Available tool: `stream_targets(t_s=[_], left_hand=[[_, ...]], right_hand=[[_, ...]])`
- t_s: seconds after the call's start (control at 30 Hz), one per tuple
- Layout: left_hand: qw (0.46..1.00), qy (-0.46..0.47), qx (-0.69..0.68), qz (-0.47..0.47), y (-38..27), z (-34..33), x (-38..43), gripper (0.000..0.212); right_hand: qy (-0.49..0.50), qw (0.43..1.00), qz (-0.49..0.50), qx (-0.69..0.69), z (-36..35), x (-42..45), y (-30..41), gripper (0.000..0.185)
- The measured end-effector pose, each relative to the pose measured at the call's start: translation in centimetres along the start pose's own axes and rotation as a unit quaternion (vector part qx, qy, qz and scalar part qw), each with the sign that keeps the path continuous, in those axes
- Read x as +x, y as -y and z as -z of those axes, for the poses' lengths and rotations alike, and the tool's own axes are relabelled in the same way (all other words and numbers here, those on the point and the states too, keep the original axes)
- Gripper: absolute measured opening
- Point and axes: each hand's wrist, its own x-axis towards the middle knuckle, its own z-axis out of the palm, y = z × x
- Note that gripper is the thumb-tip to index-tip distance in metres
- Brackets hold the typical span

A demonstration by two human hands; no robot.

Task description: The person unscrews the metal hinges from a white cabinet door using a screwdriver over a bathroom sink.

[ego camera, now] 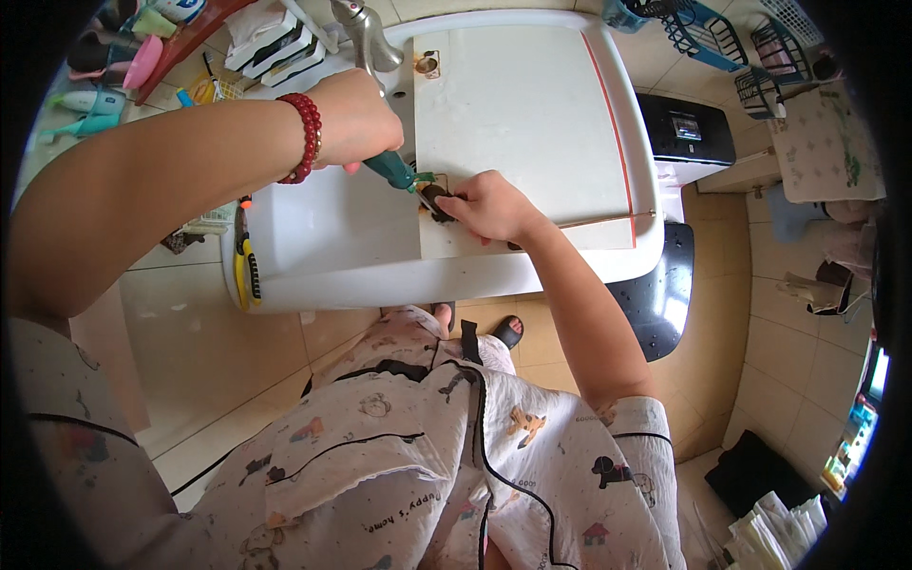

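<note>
A white panel (520, 128) with a red strip along one edge lies across a white washbasin (320, 214). My left hand (360, 117), wearing a red bead bracelet, is closed around the teal handle of a screwdriver (392, 169). Its metal shaft points down at a dark, rusty-looking fitting (438, 206) near the panel's left edge. The fingers of my right hand (491, 206) pinch this fitting, partly covering it. Near the panel's far left corner is a round recess (427, 65) with rusty stains. A thin rod (605, 220) lies across the panel's near right part.
A yellow-and-black-handled tool (248, 274) rests on the basin's left rim. The faucet (367, 39) stands behind my left hand, beside stacked white-and-black boxes (274, 43). To the right are a black-topped bin (687, 128) and wall baskets (705, 39).
</note>
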Motion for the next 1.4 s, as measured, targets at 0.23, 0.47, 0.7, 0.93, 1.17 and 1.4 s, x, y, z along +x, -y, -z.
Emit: stream_targets(t_s=[0.23,0.47,0.7,0.93,1.17,1.4], left_hand=[[0.971,0.091,-0.186,0.116,6.6,-1.1,0.4,0.025],[0.886,-0.117,0.098,-0.438,7.7,-2.0,-3.1,0.022],[0.659,-0.048,0.445,-0.605,1.8,-0.1,-3.2,0.019],[0.839,0.003,0.338,-0.425,1.1,-1.3,-4.0,0.022],[0.992,-0.095,0.069,-0.043,-2.7,-3.3,-4.8,0.022],[0.94,0.03,-0.258,0.223,-0.8,-0.4,-1.3,0.018]], right_hand=[[0.006,1.0,-0.012,0.021,0.5,0.2,0.0,0.042],[0.035,0.999,0.002,0.018,0.9,0.5,0.5,0.041],[0.088,0.994,-0.017,0.054,1.5,1.5,0.1,0.043],[0.079,0.995,0.062,-0.02,1.6,1.2,-0.2,0.043],[0.091,0.992,0.082,-0.021,1.7,0.8,0.1,0.041],[0.116,0.991,0.045,0.042,2.4,1.3,-0.1,0.034]])
